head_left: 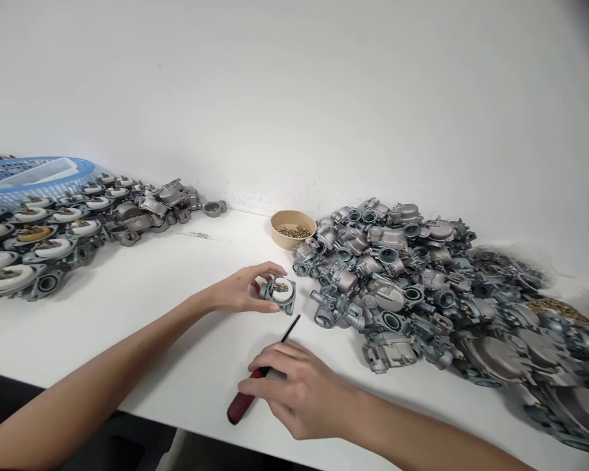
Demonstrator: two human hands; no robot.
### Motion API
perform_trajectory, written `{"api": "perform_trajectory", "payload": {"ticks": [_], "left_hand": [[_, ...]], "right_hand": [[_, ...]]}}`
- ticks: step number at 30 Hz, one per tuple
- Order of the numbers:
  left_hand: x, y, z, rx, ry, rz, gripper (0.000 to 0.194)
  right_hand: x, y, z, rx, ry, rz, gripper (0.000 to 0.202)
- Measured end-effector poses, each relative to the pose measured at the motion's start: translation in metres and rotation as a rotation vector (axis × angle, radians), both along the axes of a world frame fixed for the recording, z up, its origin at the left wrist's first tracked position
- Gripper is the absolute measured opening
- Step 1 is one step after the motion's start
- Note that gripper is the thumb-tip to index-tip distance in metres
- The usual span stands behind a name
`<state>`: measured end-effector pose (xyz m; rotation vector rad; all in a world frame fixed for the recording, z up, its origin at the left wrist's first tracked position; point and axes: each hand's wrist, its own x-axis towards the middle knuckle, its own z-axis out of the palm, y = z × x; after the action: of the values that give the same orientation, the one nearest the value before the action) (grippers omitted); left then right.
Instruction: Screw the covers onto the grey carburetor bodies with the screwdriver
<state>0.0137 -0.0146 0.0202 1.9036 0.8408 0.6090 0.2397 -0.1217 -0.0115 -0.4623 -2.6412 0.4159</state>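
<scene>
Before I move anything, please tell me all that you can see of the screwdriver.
The screwdriver has a red handle, black toward its front, and a thin, straight, dark shaft that looks metallic. It is slanted above the white table, handle end near the front edge, shaft pointing away and to the right, the tip short of the carburetor part. The right hand covers its middle, fingers touching the handle; how firmly is unclear. The tip's shape is too small to tell.
</scene>
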Motion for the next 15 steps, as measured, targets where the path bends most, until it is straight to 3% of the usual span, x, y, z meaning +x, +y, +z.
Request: {"api": "perform_trajectory", "payload": {"ticks": [3,15], "left_hand": [[-0.007,0.003,0.003,0.096,0.028,0.007,0.049],[-0.014,0.008,0.003,0.17,-0.005,0.065,0.031]], "right_hand": [[0.0,0.001,0.001,0.008,0.0,0.004,0.042],[0.001,0.001,0.002,0.009,-0.003,0.008,0.041]]}}
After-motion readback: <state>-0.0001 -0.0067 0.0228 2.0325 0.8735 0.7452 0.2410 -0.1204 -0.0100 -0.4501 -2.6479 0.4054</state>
